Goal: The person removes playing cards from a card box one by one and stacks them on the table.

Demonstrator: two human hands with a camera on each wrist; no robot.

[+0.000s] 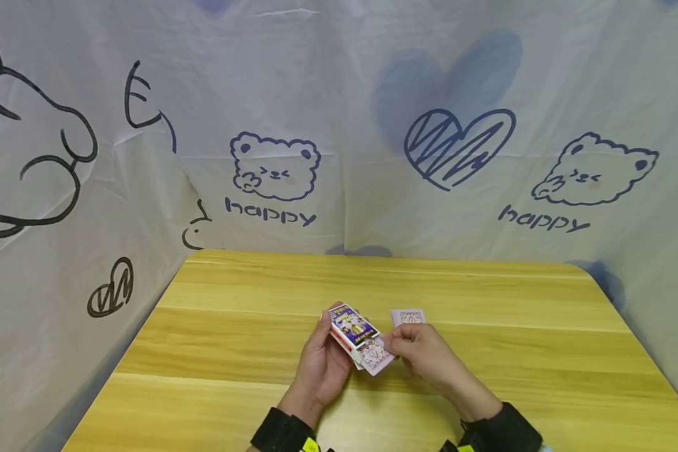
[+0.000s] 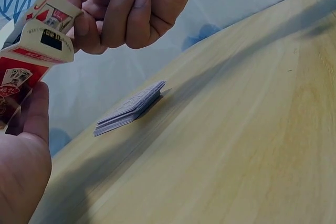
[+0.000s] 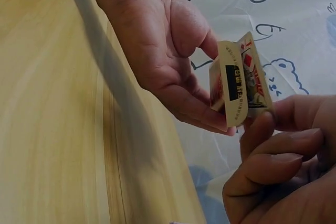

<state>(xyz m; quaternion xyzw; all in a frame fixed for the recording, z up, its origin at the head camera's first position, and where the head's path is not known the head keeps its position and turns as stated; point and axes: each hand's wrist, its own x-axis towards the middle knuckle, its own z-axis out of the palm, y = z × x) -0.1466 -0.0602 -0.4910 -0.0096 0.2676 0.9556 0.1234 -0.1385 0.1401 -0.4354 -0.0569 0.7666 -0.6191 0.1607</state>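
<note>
My left hand [image 1: 326,370] grips a playing card box [image 1: 353,324] with a purple and yellow front and red sides. A playing card [image 1: 375,356] sticks partly out of the box's near end, its patterned back facing up. My right hand [image 1: 429,356] pinches that card at its edge between thumb and forefinger. From below, the card's face [image 3: 254,74] shows a red J and a diamond, beside the box's open flap [image 3: 233,85]. Whether more cards are inside the box is hidden.
A squared stack of playing cards [image 2: 128,109] lies face down on the wooden table [image 1: 231,339], just beyond my right hand. White cloth [image 1: 361,207] with drawn hearts and bears hangs behind the table and along its sides.
</note>
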